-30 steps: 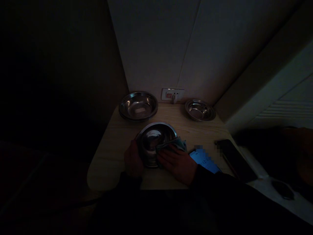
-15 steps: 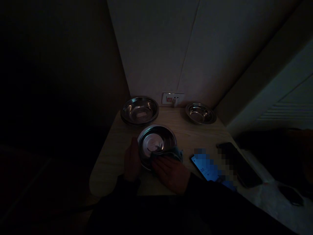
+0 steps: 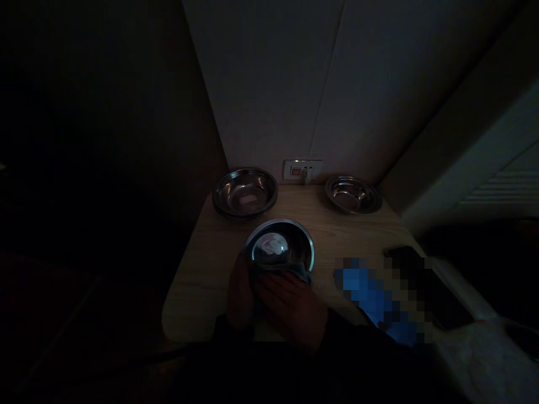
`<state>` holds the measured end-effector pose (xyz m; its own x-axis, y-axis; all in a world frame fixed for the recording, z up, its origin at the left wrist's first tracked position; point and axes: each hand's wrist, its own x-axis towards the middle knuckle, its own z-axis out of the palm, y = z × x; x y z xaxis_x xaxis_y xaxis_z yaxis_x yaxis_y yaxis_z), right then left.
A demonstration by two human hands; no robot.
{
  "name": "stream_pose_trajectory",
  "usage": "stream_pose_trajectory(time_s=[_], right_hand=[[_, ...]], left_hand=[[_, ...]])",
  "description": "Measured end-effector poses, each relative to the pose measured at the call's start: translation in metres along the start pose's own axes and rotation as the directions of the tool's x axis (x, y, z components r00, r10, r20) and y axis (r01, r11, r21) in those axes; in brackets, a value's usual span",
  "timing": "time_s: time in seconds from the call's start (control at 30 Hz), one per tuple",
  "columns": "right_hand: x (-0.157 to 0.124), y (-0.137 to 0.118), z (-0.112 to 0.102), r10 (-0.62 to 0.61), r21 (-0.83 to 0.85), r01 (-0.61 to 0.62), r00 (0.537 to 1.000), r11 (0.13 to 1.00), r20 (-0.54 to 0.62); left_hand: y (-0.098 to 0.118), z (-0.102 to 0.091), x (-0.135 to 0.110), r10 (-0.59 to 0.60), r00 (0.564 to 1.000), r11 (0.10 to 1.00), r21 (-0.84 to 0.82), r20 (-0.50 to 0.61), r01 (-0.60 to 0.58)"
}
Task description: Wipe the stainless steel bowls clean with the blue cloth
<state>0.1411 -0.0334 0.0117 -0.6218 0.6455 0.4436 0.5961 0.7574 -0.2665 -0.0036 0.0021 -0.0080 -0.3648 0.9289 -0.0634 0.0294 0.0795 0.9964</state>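
A shiny metal bowl (image 3: 272, 245) is at the near part of the small table, its near side covered by my hands. My left hand (image 3: 241, 294) grips its left edge from outside, with the thumb side up. A dark bluish-green cloth (image 3: 301, 271) lies over the near inner wall of the bowl. On that cloth presses my right hand (image 3: 290, 306), its fingers close together and pointing left. Dim light hides the fingertips of both hands and the bowl's near rim.
Metal bowls (image 3: 245, 193), seemingly stacked, stand at the table's back left, a light label inside. More metal bowls (image 3: 352, 195) sit back right. A lit phone (image 3: 370, 300), blurred out, and a dark phone (image 3: 442, 297) lie right. A wall socket (image 3: 302, 170) is behind the wood-grain table (image 3: 197, 275).
The view has shifted slightly, moving everything a little right. My right hand and the cloth cover more of the bowl's near side, and the bowl seems turned or tilted slightly.
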Motion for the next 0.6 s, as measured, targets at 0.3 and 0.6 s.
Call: stream_pose_trajectory(time_s=[0.3, 0.6], right_hand=[[-0.01, 0.016, -0.012, -0.031, -0.086, 0.031, 1.0, 0.996, 0.006], [-0.006, 0.011, 0.0, -0.048, -0.053, 0.048, 0.999, 0.997, -0.005]], left_hand=[[0.009, 0.009, -0.005, 0.0, 1.0, 1.0, 0.012, -0.03, 0.0], [0.001, 0.001, -0.004, 0.072, 0.997, 0.993, 0.096, -0.034, -0.069]])
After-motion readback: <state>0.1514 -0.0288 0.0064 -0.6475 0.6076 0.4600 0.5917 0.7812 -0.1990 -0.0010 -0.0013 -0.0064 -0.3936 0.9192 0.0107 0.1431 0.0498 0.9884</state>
